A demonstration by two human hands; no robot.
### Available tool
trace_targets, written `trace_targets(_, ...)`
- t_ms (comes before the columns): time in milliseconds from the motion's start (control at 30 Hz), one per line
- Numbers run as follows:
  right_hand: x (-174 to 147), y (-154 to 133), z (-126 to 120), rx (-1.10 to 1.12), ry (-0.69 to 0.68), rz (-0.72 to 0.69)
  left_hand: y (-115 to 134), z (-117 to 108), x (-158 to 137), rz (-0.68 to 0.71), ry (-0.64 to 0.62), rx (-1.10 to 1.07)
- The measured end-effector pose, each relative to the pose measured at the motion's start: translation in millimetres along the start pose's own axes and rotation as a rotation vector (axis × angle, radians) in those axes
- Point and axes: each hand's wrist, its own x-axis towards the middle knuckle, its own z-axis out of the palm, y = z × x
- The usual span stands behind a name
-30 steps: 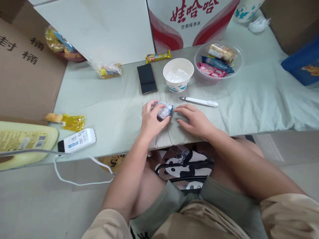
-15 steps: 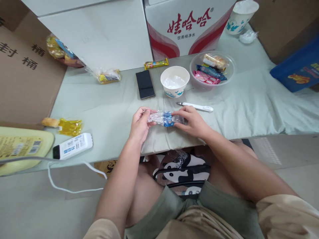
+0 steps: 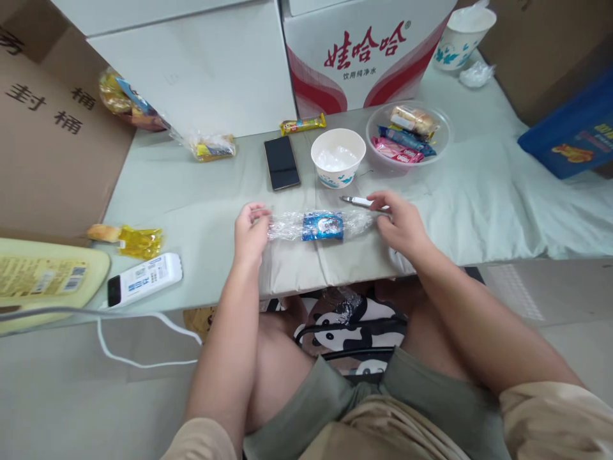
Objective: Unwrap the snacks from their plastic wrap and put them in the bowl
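A small blue snack packet (image 3: 322, 226) lies on the cloth near the table's front edge, wrapped in clear plastic film (image 3: 286, 226) that stretches out on both sides. My left hand (image 3: 251, 236) is closed on the film's left end. At the opposite end, my right hand (image 3: 400, 222) has its thumb and fingers around the film's tip, with the index finger raised. Just behind that hand lies a white-handled utility knife (image 3: 355, 201), partly covered by the fingers. A paper cup (image 3: 338, 176) with clear plastic inside stands behind the packet.
Behind are a phone (image 3: 281, 163), a yellow snack bar (image 3: 302, 124) and a clear bowl (image 3: 449, 137) of wrapped snacks. White boxes (image 3: 191, 70) close off the back. To the left lie a white bottle (image 3: 146, 279), a yellow wrapper (image 3: 140, 241) and a pale yellow container (image 3: 52, 275).
My hands have moved apart, left hand leftward and right hand rightward off the packet. The film is drawn out longer and the blue packet shows fully between them.
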Motion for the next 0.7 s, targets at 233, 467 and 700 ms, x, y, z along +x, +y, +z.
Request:
trace_targets(233,-4,-16,13,-0.178,-0.146,-0.249,-4,-1,-12,0.574,-0.3,0.465)
trace_targets(467,-16,-35,-2,-0.237,-0.057,-0.357,23,-17,-46,0.786,-0.172,0.396)
trace_targets(700,-25,-34,-4,-0.257,-0.479,-0.248,27,-34,-60,0.314,-0.71,0.437)
